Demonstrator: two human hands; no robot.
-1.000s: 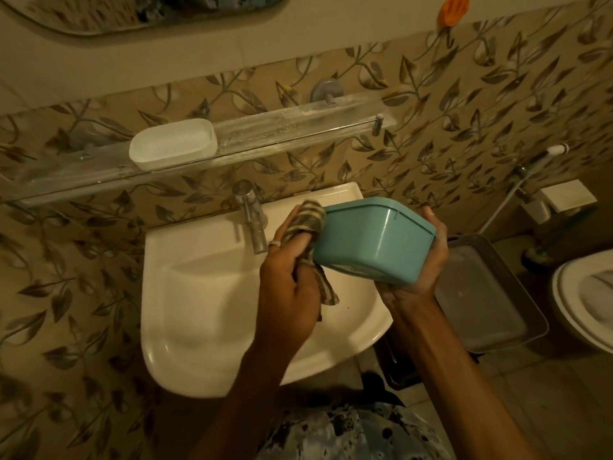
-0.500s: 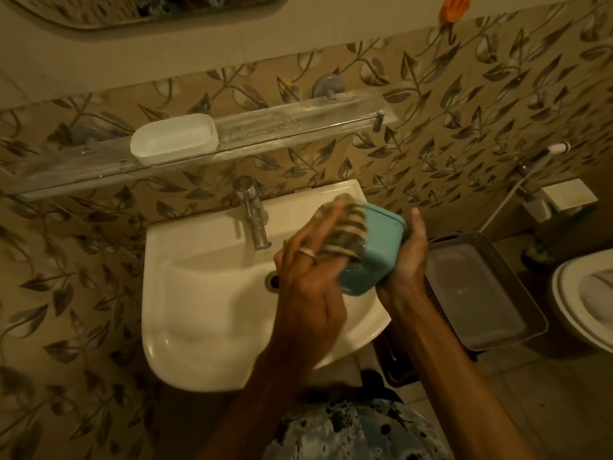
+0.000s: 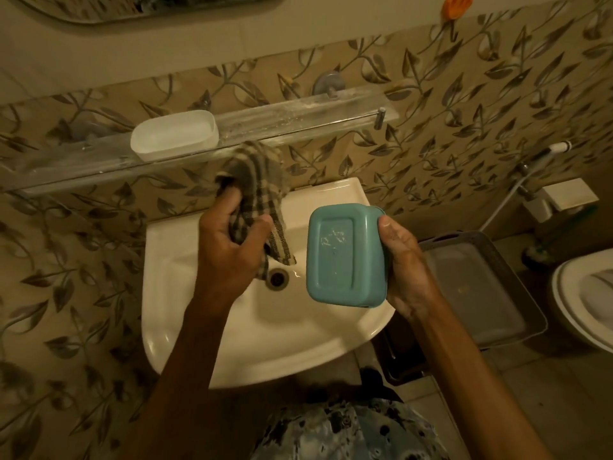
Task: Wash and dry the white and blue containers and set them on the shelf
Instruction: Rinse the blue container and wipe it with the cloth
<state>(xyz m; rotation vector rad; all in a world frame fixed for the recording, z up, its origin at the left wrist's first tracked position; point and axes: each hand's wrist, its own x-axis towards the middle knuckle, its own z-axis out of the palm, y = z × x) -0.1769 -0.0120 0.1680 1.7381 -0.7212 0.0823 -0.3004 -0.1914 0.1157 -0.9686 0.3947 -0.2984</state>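
My right hand grips the blue container by its right side, above the right half of the sink, with its underside turned up toward me. My left hand holds a checked cloth bunched in its fingers, above the sink's back and apart from the blue container. The white container stands upright on the glass shelf, left of the shelf's middle.
The white sink with its drain lies below both hands. A grey tray sits low at the right, a toilet beyond it. A hand sprayer hangs on the leaf-patterned wall.
My left hand has pulled the cloth off the blue container and moved up and left. My right hand has turned the container so its bottom faces me.
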